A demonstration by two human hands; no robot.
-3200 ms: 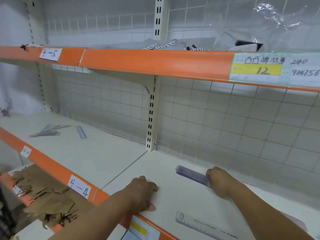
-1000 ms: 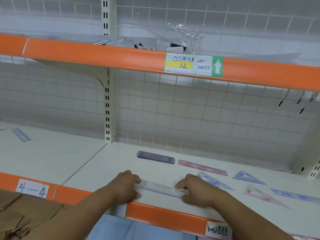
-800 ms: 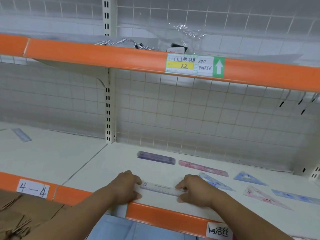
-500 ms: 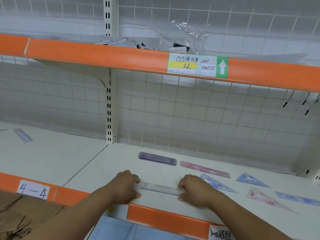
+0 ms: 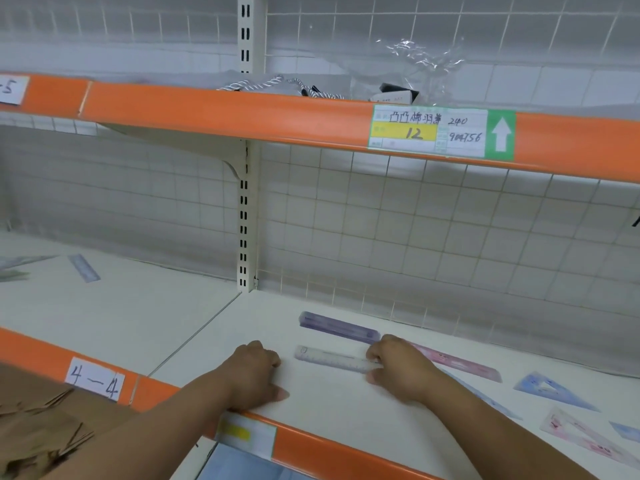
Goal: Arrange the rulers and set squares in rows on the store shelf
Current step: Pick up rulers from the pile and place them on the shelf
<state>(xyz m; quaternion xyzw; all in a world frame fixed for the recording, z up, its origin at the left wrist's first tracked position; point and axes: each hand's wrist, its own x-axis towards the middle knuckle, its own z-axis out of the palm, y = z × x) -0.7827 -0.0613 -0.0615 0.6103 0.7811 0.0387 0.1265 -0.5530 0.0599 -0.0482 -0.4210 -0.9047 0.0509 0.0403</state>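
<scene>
A clear ruler (image 5: 330,359) lies flat on the white shelf (image 5: 329,407), just in front of a purple ruler (image 5: 337,329). My right hand (image 5: 401,370) pinches the clear ruler's right end. My left hand (image 5: 256,374) rests on the shelf a little left of the ruler, fingers curled, apart from it. Behind my right hand lies a pink ruler (image 5: 460,363). Further right are a blue set square (image 5: 550,391) and a pink set square (image 5: 581,434). Another blue set square (image 5: 498,405) is partly hidden by my right forearm.
The left shelf bay holds a loose bluish ruler (image 5: 85,268) and set squares (image 5: 17,266) at the far left edge. A wire grid backs the shelf. The orange upper shelf (image 5: 225,114) hangs overhead. Brown paper (image 5: 41,427) lies below left.
The clear ruler has slid back from the shelf's front edge toward the purple ruler, held at its right end. My left hand has come off its left end.
</scene>
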